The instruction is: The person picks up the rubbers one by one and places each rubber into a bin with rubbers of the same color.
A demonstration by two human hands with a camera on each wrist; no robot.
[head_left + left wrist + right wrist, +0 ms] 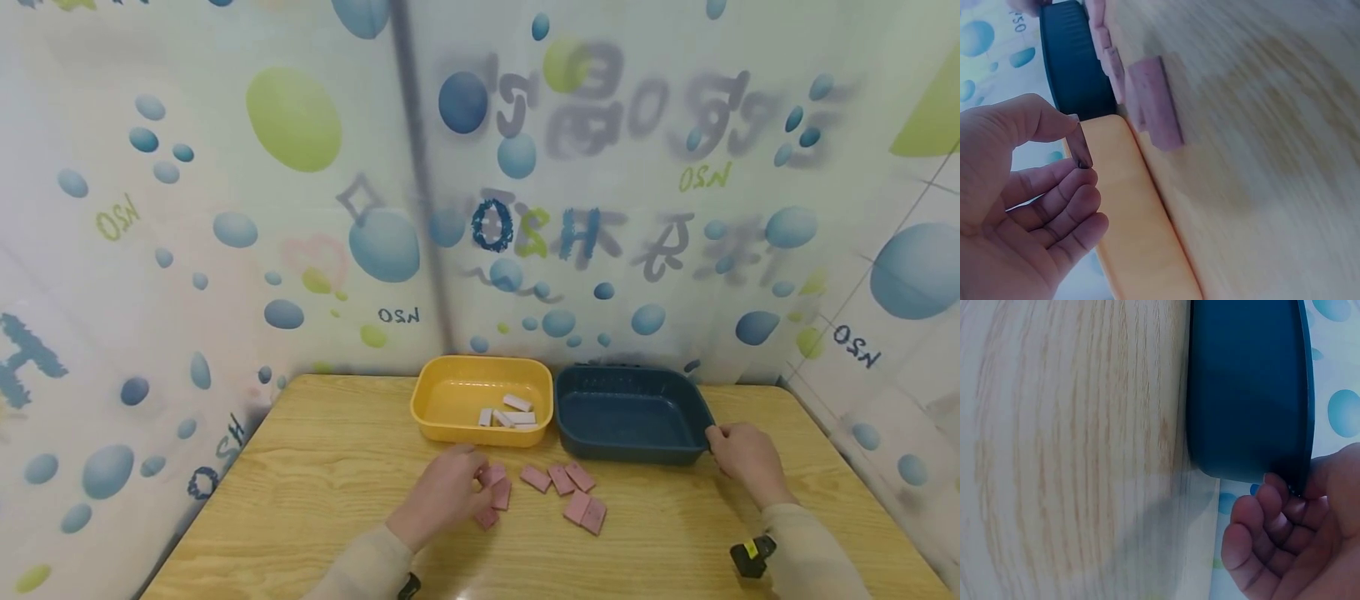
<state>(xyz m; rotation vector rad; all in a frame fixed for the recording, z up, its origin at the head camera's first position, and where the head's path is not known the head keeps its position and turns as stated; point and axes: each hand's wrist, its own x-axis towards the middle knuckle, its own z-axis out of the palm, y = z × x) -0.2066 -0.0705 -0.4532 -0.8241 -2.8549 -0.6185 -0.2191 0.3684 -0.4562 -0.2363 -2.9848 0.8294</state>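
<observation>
My left hand (pixel 444 493) is over the left group of pink tiles (pixel 501 494), in front of the yellow tray. In the left wrist view, its thumb and fingertip pinch a small thin tile (pixel 1084 147) seen nearly edge-on, its face in shadow. The right hand (pixel 750 460) grips the right rim of the dark blue tray (pixel 633 454); the right wrist view shows thumb and fingers on that rim's corner. Inside the yellow tray (pixel 450 433) lie several white tiles (pixel 517 417). More pink tiles (pixel 560 479) lie flat before the blue tray, some overlapping.
Both trays stand side by side at the back of the wooden table (pixel 315 492), close to a patterned curtain (pixel 375 167). The blue tray's inside shows no tiles. Similar patterned sheeting hangs at left and right.
</observation>
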